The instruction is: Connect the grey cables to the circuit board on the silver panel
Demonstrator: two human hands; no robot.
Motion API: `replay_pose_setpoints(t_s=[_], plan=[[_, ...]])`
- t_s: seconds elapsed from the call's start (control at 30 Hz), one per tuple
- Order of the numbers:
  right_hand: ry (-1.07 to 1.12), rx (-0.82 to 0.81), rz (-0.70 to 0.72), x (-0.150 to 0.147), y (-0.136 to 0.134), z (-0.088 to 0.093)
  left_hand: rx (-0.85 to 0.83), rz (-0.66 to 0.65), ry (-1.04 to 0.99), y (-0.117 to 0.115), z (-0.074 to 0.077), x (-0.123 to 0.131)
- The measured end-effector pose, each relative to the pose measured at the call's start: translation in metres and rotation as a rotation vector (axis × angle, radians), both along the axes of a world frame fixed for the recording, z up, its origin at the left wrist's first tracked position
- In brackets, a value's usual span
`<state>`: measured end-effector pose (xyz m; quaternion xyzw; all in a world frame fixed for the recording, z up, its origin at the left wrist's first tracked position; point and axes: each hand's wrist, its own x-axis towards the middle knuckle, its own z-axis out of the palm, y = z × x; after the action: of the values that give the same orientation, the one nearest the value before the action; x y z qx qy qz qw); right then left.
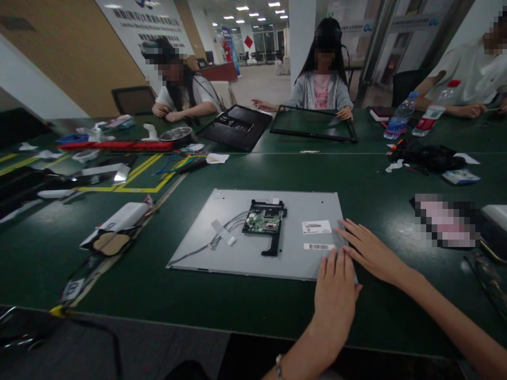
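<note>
Two hands (336, 287) rest palm-down along the grey panel (293, 227).

Green table (277, 169); tan wall (87, 58) left; white pillar (303, 37); ceiling lights (274, 4) lit.

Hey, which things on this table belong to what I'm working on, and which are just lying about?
Likely the job: gray panel, with left hand and right hand at its edge; circuit board; black bracket; gray cables.

Apparently just lying about: blue-capped bottle; red-capped bottle; blue-and-white packet.
</note>
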<state>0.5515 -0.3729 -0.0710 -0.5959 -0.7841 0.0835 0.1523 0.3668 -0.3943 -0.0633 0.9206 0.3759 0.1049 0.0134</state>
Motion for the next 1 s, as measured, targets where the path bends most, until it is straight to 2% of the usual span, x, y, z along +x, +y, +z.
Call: replay_pose_setpoints(t_s=[0.27, 0.67, 1.0], plan=[[0.023, 0.042, -0.033, -0.008, 0.006, -0.009, 0.014, 0.008, 0.067, 0.016, 0.005, -0.020], [0.035, 0.017, -0.083, -0.011, 0.006, -0.008, -0.027, 0.007, 0.136, 0.033, 0.010, -0.047], [0.041, 0.004, -0.054, -0.013, 0.005, -0.001, -0.040, 0.026, 0.126, 0.044, 0.015, -0.073]])
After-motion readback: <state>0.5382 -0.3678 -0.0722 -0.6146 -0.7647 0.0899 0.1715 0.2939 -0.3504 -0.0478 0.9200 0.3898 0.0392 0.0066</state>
